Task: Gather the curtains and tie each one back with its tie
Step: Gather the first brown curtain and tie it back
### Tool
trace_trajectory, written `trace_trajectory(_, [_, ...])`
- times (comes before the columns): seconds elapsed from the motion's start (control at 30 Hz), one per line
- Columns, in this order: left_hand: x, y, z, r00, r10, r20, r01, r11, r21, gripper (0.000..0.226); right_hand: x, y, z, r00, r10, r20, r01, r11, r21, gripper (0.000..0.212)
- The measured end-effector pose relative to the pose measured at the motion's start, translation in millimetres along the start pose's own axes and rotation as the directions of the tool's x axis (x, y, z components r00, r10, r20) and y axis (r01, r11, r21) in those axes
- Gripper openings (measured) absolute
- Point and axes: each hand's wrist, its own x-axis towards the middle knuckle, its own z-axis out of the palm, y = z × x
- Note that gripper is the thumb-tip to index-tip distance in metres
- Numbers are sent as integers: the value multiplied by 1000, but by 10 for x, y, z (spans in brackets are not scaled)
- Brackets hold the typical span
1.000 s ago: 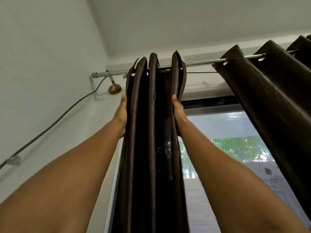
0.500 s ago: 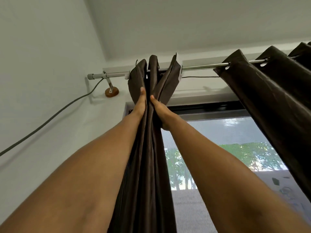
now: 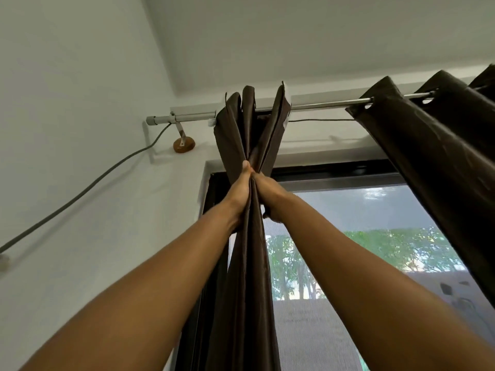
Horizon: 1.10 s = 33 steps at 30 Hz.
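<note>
Head view: a grey cable (image 3: 80, 192) runs up the wall (image 3: 67, 89) to the rod bracket (image 3: 183, 144) at far left. My left hand (image 3: 237, 195) and right hand (image 3: 269, 195) both grasp the left curtain (image 3: 247, 290) just below the rod (image 3: 321, 104), thumbs touching. Half a second ago they were slightly apart, and the pleats are now squeezed tighter. The gathered cloth hangs at the left frame edge of the window (image 3: 361, 263). Rightward, the glass stands uncovered up to the right curtain (image 3: 442, 156), which hangs spread on the rod, well apart.
</note>
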Motion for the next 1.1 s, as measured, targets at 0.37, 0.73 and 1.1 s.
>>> trace_trajectory(0.37, [-110, -127, -916, 990, 126, -62, -96, 928, 360, 62, -424, -114, -331, 911, -279, -304, 21, 768, -641, 67])
trace_trajectory(0.73, [-284, 232, -1314, 922, 385, -47, -171, 514, 841, 57, -561, -373, 374, 880, -473, -37, 216, 468, -857, 62])
trace_trajectory(1.1, [-475, 594, -1346, 918, 394, 55, -250, 465, 849, 22, -562, -99, 653, 933, -346, -101, 55, 414, -909, 46])
